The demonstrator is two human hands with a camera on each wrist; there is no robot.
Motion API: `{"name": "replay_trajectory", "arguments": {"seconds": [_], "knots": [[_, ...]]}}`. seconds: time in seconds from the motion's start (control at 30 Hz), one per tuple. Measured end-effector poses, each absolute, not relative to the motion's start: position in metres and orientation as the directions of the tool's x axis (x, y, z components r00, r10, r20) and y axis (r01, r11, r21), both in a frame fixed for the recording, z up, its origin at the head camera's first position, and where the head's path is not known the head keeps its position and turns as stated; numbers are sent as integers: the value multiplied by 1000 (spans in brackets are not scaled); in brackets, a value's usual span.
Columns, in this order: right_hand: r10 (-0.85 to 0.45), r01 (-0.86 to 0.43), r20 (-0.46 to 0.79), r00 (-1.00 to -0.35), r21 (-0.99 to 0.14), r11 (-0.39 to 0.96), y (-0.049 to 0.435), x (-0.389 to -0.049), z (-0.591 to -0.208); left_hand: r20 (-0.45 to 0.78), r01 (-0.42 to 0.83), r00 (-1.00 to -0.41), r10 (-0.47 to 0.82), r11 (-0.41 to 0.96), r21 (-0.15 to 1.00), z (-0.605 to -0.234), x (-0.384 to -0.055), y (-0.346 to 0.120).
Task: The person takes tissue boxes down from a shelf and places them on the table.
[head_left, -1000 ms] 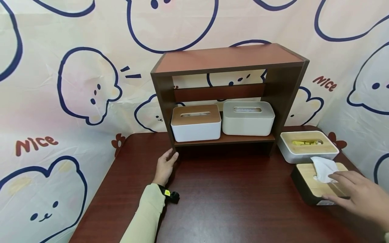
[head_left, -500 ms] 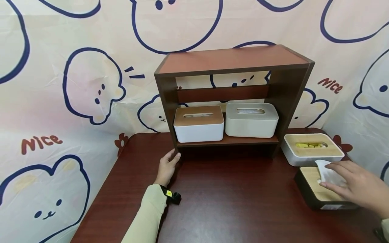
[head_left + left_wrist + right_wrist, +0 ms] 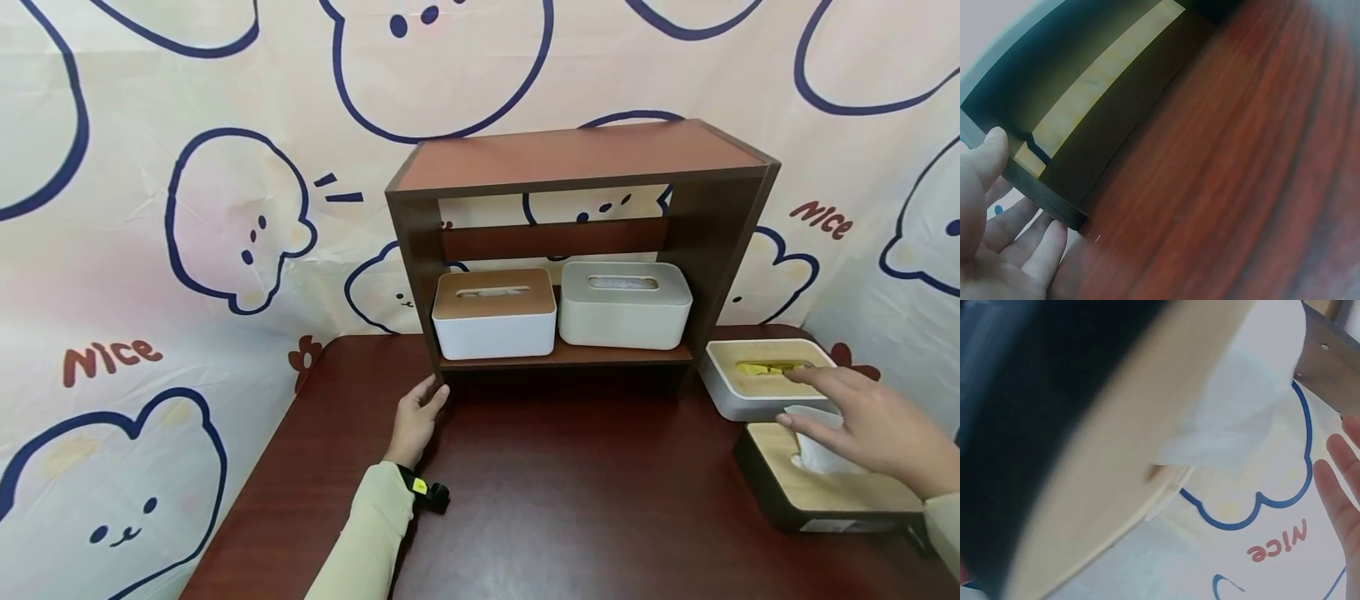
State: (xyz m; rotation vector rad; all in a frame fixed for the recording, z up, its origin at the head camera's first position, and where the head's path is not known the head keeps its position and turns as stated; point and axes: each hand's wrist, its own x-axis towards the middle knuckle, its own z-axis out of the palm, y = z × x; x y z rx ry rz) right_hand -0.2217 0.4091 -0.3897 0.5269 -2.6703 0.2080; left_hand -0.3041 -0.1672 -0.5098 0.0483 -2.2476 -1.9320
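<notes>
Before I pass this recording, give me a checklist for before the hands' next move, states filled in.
1. Left hand gripping the shelf: ok, at its left side panel's bottom.
2. White box and pale box upright on the shelf: ok.
3. Right hand free: ok, holding nothing.
4. Right thumb off the tissue: cannot tell, they overlap in the head view.
5. Tissue standing out of the black box: ok.

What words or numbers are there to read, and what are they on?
"Nice": on the wall's left side.
"Nice": on the wall, right of the shelf.
The right wrist view also shows "Nice", upside down, maybe one of those.
Too small to read: any print on the black box's label or yellow wristband tag.
</notes>
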Motion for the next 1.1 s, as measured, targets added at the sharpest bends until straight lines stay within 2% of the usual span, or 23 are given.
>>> {"name": "replay_trajectory", "arguments": {"seconds": [0.17,0.3,0.43,0.6,0.93,1.1], "knots": [[-327,-388,429,-842,-62,919,406,-234,-378,119,98,-983,-141,149,984,-508,-303,-165],[-315,-406,444,-839,-125,905,406,-246,-366,125,103,-982,-140,151,983,-508,-303,-164],[-271,-370,405,-873,-191,909,404,-257,-355,118,96,-983,-142,150,984,-510,-303,-162],[-228,-311,343,-911,-209,927,399,-268,-344,112,89,-982,-149,153,984,-512,-302,-160],[-215,-329,405,-889,-237,914,389,-286,-330,132,104,-979,-155,176,979,-512,-302,-164],[-195,-358,420,-887,-355,864,386,-298,-327,125,96,-979,-160,178,979,-511,-302,-167]]}}
